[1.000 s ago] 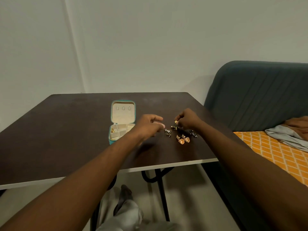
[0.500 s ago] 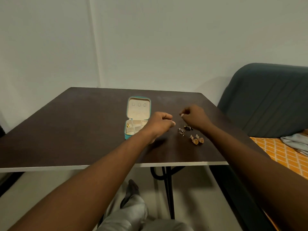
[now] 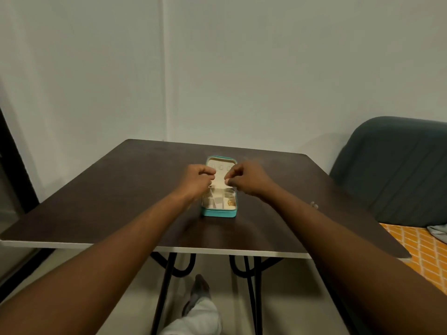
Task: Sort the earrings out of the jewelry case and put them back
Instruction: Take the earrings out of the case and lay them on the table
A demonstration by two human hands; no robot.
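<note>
Hovering over open jewelry case [image 3: 219,212] on bench [image 3: 96,201], left hand [image 3: 197,181] and right hand [image 3: 246,178] curled; cannot tell any grasp. Gold earring [image 3: 229,202] in its near-right compartment.

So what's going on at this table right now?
A person is working at a dark table with both hands over an open teal jewelry case. The left hand and right hand have their fingers curled as if pinching something, but it is too small to make out. One gold earring lies in the near right compartment. Another small piece lies on the table by the right forearm.
</note>
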